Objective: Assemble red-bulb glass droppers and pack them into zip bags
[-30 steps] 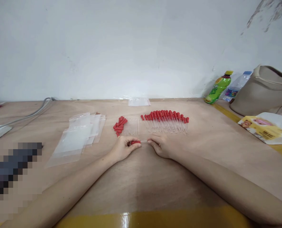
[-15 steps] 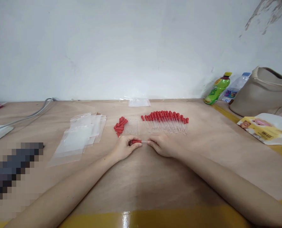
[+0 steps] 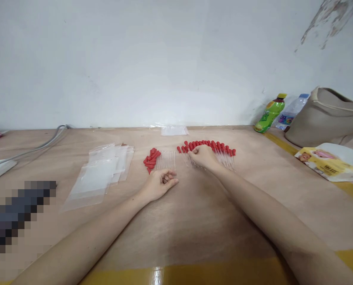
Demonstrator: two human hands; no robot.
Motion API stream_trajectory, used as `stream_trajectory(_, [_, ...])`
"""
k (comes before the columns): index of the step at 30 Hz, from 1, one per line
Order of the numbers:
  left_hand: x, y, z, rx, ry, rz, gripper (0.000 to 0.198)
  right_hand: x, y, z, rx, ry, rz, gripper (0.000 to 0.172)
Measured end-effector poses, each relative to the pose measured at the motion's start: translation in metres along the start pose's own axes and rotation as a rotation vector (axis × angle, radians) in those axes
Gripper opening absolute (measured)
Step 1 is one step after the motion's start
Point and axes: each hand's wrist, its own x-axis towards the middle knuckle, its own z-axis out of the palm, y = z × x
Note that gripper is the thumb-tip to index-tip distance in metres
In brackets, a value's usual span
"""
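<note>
My left hand (image 3: 160, 184) rests on the table with its fingers loosely curled and the thumb apart, holding nothing. Just beyond it lie a small heap of red rubber bulbs (image 3: 151, 159) and a row of bare clear glass tubes (image 3: 166, 159). To the right, my right hand (image 3: 204, 157) is closed in a pinch over the left part of a row of red-capped droppers (image 3: 228, 152). At its fingertips is a dropper whose red bulb (image 3: 186, 143) sticks out above the others; the fingers partly hide its tube.
Clear zip bags (image 3: 96, 174) lie spread at the left, and another plastic bag (image 3: 174, 130) is by the wall. At the right are a green bottle (image 3: 269, 114), a clear bottle (image 3: 292, 113), a beige bag (image 3: 327, 118) and a yellow-white packet (image 3: 331, 162). A cable (image 3: 42, 144) runs at the far left.
The dropper has left my left hand. My right hand has moved away from the left, up to the row of droppers. My left hand has stayed in place and its fingers have loosened.
</note>
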Motion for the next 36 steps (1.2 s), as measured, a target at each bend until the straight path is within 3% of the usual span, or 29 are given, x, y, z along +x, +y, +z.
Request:
stream_trajectory(5, [0.000, 0.002, -0.001, 0.012, -0.012, 0.003, 0.027, 0.009, -0.010, 0.021, -0.198, 0.041, 0.073, 0.026])
stream_trajectory(10, [-0.001, 0.000, 0.002, 0.033, -0.015, 0.020, 0.026, 0.007, -0.006, 0.025, -0.274, 0.020, 0.055, 0.035])
stream_trajectory(12, [-0.002, -0.001, 0.000, 0.096, 0.072, 0.064, 0.024, 0.003, -0.008, 0.024, -0.271, 0.019, 0.023, 0.035])
stream_trajectory(15, [-0.003, -0.001, -0.012, 0.261, 0.321, 0.142, 0.017, -0.003, -0.018, 0.027, -0.250, -0.006, -0.037, 0.031])
stream_trajectory(18, [-0.004, -0.004, -0.028, 0.428, 0.463, 0.101, 0.018, -0.006, -0.031, 0.033, -0.251, -0.053, -0.046, 0.029])
stream_trajectory(25, [-0.006, -0.015, -0.040, 0.664, 0.305, -0.030, 0.024, 0.001, -0.051, 0.041, -0.312, -0.129, -0.005, 0.025])
stream_trajectory(30, [-0.009, 0.003, -0.041, 0.813, 0.212, -0.066, 0.015, -0.003, -0.053, 0.041, -0.328, -0.159, -0.030, 0.023])
stream_trajectory(33, [-0.014, 0.017, -0.039, 0.935, 0.192, -0.074, 0.018, -0.013, -0.046, 0.033, -0.322, -0.071, -0.086, 0.028])
stream_trajectory(36, [-0.014, 0.019, -0.031, 0.849, 0.202, 0.076, 0.026, -0.025, -0.026, 0.023, -0.225, 0.024, -0.259, 0.025])
